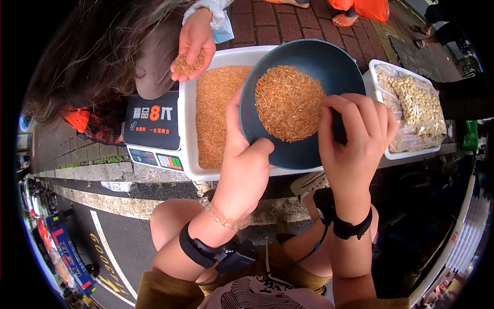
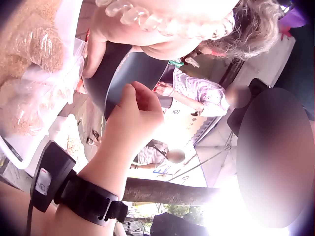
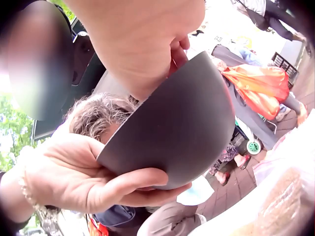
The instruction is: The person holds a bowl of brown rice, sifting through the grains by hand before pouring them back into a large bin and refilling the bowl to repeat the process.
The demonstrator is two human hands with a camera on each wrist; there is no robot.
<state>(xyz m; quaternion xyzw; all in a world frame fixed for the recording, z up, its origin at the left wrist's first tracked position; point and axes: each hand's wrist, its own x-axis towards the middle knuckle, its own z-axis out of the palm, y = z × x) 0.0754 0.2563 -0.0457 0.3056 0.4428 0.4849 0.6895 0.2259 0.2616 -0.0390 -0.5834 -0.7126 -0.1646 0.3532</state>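
Observation:
A dark grey bowl (image 1: 342,59) holds a heap of small, slender orange-brown dried pieces (image 1: 288,103). My left hand (image 1: 244,139) grips the bowl's left side, thumb at the rim; in the right wrist view, the left hand's fingers (image 3: 147,179) support the bowl (image 3: 172,123) from beneath. Bent over the opposite rim, my right hand (image 1: 355,134) has curled fingers, thumb and index fingertips close together at the heap's right edge. I cannot tell whether a piece is pinched there. The left wrist view shows this right hand (image 2: 135,113) with the inside of the bowl behind it.
Beneath the bowl stands a white tub (image 1: 188,118) of similar fine pieces. Another person's hand (image 1: 198,38) cups some over it. A scale (image 1: 154,129) sits left; a white tray (image 1: 378,69) of bagged pale pieces stands right. Brick paving (image 1: 252,23) lies beyond.

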